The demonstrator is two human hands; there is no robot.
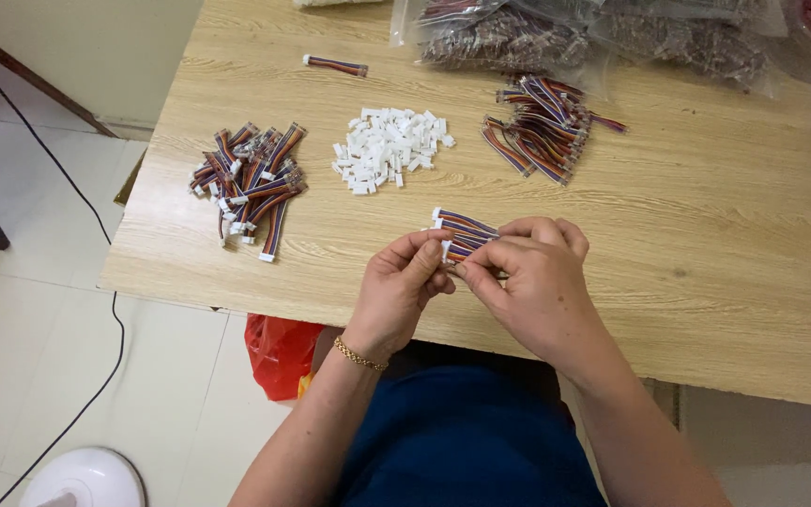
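Both hands meet low in the centre of the frame, just inside the near edge of the wooden table [706, 282]. The left hand [401, 286] and right hand [532, 282] pinch a small bundle of multicoloured ribbon cables [462, 233], fingers closed on its white-tipped end. Above them sits a heap of white plastic connectors [389, 148]. To the upper left, a pile of finished cables [251, 183] lies near the table's left edge. Upper right of centre, loose cables [542, 127]. Bare tabletop stretches to the right.
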